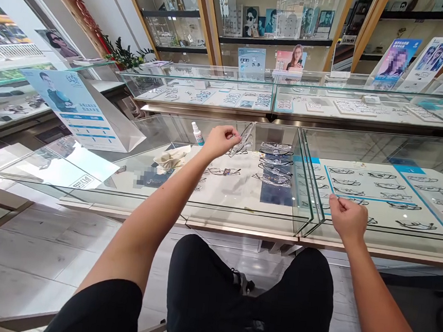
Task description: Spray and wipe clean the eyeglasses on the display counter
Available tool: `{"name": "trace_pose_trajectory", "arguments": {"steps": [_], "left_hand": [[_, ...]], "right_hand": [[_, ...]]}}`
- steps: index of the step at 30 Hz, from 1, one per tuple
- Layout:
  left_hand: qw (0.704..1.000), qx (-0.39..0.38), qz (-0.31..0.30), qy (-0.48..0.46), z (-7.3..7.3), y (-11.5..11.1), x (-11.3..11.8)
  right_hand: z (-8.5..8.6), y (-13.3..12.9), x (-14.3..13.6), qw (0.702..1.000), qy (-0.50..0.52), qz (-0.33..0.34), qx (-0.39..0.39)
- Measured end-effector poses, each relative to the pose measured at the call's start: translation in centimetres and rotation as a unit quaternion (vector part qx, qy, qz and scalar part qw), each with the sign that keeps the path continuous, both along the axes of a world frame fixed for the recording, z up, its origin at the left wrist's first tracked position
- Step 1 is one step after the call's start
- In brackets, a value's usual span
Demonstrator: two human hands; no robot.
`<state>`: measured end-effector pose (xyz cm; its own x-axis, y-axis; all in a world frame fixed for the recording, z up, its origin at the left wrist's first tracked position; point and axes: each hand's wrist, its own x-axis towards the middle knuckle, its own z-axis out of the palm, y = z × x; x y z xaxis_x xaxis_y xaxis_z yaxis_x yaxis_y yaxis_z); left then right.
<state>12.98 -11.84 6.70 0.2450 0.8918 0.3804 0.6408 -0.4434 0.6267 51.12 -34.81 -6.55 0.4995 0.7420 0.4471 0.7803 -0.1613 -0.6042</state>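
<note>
My left hand (220,142) reaches out over the glass counter with its fingers pinched on a pair of eyeglasses (243,139), which is tilted up on edge. Closed into a loose fist, my right hand (349,216) is over the front part of the right-hand display case; whatever its fingers hold, if anything, is hidden. Below my left hand lies another pair of glasses with a small tag (224,171). Left of that are a crumpled cream cloth (171,158) and a white spray bottle (197,134).
Several frames lie in a column on a dark blue tray (277,195). More glasses fill the right display case (382,185). A folded sign (79,109) stands on the left. Behind runs another glass display counter (213,85). My knees are close to the front edge.
</note>
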Motion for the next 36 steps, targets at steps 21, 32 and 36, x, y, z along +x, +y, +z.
{"name": "trace_pose_trajectory", "arguments": {"steps": [21,32,36], "left_hand": [[0.858,-0.192,-0.172,-0.445,-5.3,1.7,8.7],[0.838,-0.219,-0.193,-0.46,-5.1,0.2,8.8],[0.843,-0.218,-0.184,-0.456,-5.4,0.1,8.9]], "right_hand": [[0.6,1.8,-0.5,0.983,0.02,0.078,0.166],[8.3,18.4,-8.8,0.927,0.02,0.331,0.172],[6.8,19.1,-8.5,0.919,0.054,0.35,0.172]]}}
